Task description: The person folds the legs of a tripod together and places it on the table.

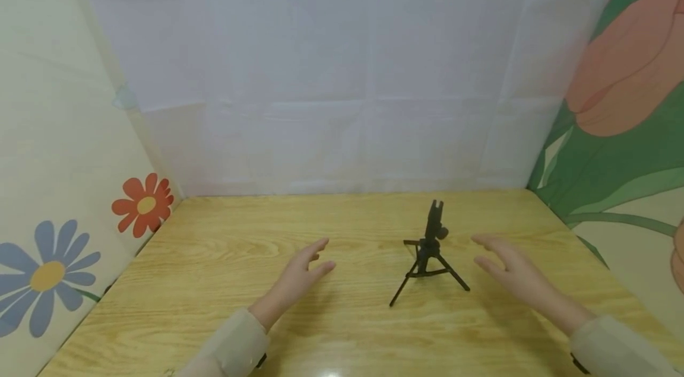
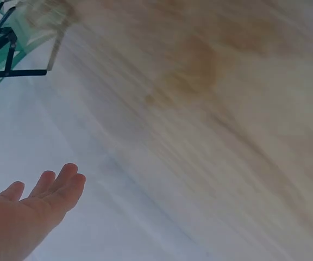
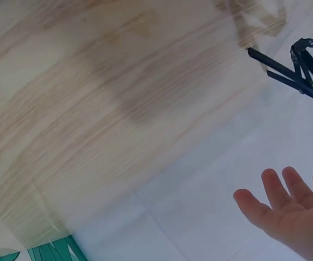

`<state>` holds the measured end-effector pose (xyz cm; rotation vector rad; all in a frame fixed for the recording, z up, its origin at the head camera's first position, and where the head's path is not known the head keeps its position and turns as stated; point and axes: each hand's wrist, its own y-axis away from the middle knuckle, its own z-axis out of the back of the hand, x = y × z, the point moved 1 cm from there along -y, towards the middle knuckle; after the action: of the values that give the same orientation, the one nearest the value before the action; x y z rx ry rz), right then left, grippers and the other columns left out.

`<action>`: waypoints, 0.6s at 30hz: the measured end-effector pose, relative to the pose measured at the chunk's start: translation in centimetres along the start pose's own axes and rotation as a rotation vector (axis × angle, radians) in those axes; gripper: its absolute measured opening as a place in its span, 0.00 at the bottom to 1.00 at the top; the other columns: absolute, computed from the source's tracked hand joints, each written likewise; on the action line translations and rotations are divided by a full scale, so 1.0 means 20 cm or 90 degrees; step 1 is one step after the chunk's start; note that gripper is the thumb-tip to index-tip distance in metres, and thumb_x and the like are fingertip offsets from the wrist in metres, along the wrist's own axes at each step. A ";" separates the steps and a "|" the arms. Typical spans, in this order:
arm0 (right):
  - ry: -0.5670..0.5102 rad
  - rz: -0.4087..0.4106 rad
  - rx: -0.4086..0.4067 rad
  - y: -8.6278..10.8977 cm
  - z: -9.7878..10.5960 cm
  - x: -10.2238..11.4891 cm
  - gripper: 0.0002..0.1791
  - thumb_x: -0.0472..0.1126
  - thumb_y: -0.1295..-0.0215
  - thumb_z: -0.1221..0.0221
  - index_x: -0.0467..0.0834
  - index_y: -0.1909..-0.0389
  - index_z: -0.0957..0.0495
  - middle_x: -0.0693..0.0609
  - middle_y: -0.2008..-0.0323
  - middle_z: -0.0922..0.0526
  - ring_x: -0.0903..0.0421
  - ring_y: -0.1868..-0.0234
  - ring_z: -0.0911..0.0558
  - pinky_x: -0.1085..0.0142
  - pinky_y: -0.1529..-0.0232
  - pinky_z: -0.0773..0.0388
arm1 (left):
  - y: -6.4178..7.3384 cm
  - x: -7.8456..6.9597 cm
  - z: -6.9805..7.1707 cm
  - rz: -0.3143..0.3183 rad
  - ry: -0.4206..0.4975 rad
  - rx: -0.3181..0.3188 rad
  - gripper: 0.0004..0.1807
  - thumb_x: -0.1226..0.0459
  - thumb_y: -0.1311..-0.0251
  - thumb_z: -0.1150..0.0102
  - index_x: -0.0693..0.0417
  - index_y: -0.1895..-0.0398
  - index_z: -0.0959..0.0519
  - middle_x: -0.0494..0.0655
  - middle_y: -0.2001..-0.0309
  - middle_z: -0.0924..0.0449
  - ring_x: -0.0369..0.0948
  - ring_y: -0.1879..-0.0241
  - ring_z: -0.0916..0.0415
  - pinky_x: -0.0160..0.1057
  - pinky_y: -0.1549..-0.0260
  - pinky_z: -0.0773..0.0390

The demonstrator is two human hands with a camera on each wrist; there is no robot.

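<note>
A small black tripod (image 1: 426, 249) stands upright on the wooden table, its three legs spread and a two-pronged head tilted at the top. To its left, my left hand (image 1: 300, 276) hovers over the table with fingers extended, touching nothing. My right hand (image 1: 510, 267) is just right of the tripod, fingers loosely straight and apart from it. In the left wrist view the left hand (image 2: 42, 209) shows spread fingers, with part of the tripod (image 2: 7, 57) at the upper left corner. The right wrist view shows the right hand (image 3: 289, 212) below the tripod's legs (image 3: 295, 73).
The wood-grain table (image 1: 224, 270) meets a creased white cloth backdrop (image 1: 320, 68) at the back. A cream panel with blue and red flowers (image 1: 53, 276) borders the left side. On the right stands a panel with pink flowers and green leaves (image 1: 630, 68).
</note>
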<state>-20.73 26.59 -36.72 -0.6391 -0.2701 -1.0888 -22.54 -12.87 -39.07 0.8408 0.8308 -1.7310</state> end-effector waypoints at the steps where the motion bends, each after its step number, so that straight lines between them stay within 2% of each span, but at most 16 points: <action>1: -0.003 0.002 -0.002 0.00 0.00 0.01 0.24 0.36 0.30 0.43 0.27 0.39 0.32 0.28 0.42 0.29 0.30 0.44 0.28 0.36 0.46 0.33 | 0.00 -0.01 -0.01 -0.005 0.004 0.004 0.30 0.63 0.32 0.43 0.66 0.30 0.37 0.65 0.33 0.37 0.65 0.37 0.37 0.64 0.43 0.35; 11: -0.060 -0.019 -0.006 0.01 -0.04 0.04 0.22 0.34 0.31 0.43 0.30 0.39 0.30 0.31 0.46 0.24 0.36 0.49 0.23 0.43 0.59 0.21 | -0.02 -0.08 -0.05 -0.025 0.028 0.057 0.32 0.59 0.31 0.44 0.63 0.29 0.39 0.65 0.32 0.38 0.64 0.36 0.38 0.64 0.42 0.35; 18: -0.112 -0.029 -0.017 0.02 -0.07 0.04 0.22 0.34 0.31 0.43 0.27 0.40 0.30 0.31 0.48 0.23 0.37 0.51 0.22 0.47 0.59 0.19 | -0.04 -0.14 -0.09 -0.029 0.047 0.086 0.32 0.57 0.31 0.44 0.61 0.28 0.39 0.67 0.33 0.37 0.63 0.38 0.35 0.59 0.47 0.27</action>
<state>-20.22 25.23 -37.55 -0.7568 -0.4239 -1.0835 -22.32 -9.87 -37.50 0.9873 0.7944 -1.8213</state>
